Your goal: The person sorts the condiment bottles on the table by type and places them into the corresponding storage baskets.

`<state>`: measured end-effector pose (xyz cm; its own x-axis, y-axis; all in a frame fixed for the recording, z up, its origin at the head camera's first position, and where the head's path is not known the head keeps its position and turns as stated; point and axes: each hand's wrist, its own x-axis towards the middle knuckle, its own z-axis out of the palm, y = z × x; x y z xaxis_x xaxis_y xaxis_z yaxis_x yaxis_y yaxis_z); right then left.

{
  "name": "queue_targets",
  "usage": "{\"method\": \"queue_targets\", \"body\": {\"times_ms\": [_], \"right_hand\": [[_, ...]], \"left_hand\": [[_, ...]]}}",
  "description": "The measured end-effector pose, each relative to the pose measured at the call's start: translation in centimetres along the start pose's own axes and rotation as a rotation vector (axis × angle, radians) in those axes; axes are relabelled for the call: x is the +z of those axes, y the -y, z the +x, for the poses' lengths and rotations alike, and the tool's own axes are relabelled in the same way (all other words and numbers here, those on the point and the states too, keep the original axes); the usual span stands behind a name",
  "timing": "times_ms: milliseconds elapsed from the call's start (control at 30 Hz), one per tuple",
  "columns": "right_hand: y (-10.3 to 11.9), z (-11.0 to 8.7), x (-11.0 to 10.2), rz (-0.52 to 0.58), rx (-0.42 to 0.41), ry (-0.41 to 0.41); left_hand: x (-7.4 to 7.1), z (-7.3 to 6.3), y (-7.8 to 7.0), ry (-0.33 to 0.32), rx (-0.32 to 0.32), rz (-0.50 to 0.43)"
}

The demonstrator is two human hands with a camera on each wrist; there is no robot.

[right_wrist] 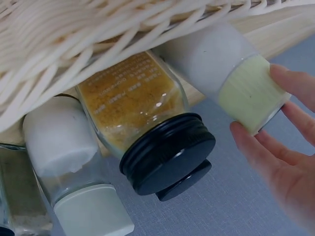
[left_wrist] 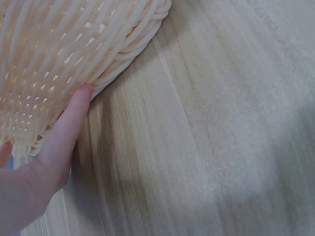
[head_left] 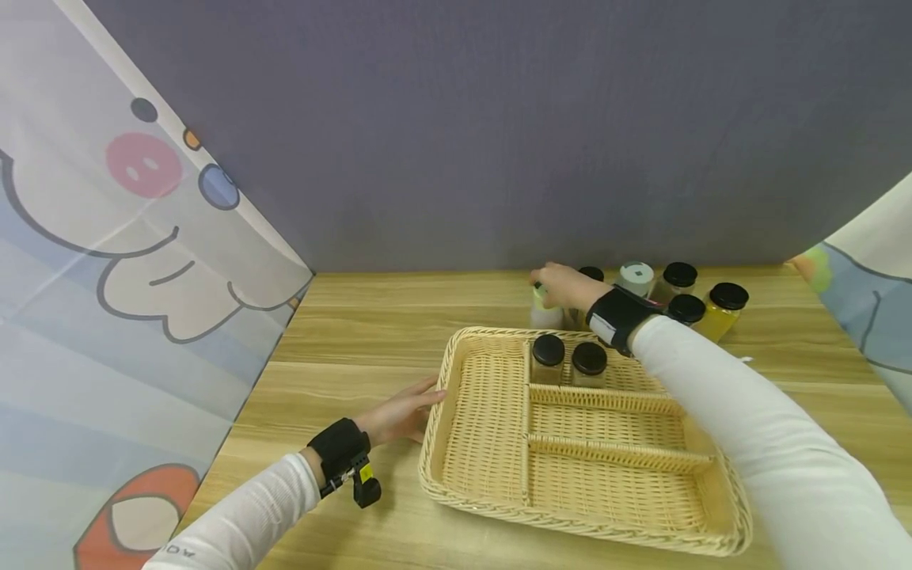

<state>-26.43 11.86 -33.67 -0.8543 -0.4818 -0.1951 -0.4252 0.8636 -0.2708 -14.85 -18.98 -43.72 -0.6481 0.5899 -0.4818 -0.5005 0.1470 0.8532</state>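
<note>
A pale wicker basket (head_left: 492, 518) with several compartments stands on the wooden table. My left hand (head_left: 402, 413) touches its left side, fingertips at the rim; in the left wrist view one straight finger (left_wrist: 69, 123) lies along the outer wicker wall. Behind the basket, my right hand (head_left: 566, 286) pinches the light green lid of a jar (right_wrist: 211, 59) with whitish contents, thumb and fingers on opposite sides of the lid. Two black-lidded jars, one on the left (head_left: 548, 358) and one on the right (head_left: 589, 364), stand in the basket's back compartment.
Behind the basket stand a black-lidded jar of orange-yellow powder (right_wrist: 135, 98), a white-capped jar (head_left: 636, 279) and several other black-lidded jars, including a yellow one (head_left: 720, 313) at the right. A grey wall (head_left: 499, 158) borders the table's back edge.
</note>
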Motion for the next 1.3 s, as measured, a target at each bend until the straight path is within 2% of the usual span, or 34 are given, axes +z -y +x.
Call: {"method": "queue_targets", "body": {"times_ms": [700,1300], "right_hand": [[-0.26,0.34,0.64,-0.037,-0.024,-0.034],[-0.21,-0.12,0.34,-0.052,-0.048,-0.014]], "left_hand": [[0.19,-0.23,0.17,-0.002,0.001,-0.012],[0.63,-0.61,0.16,-0.003,-0.012,-0.013]]}}
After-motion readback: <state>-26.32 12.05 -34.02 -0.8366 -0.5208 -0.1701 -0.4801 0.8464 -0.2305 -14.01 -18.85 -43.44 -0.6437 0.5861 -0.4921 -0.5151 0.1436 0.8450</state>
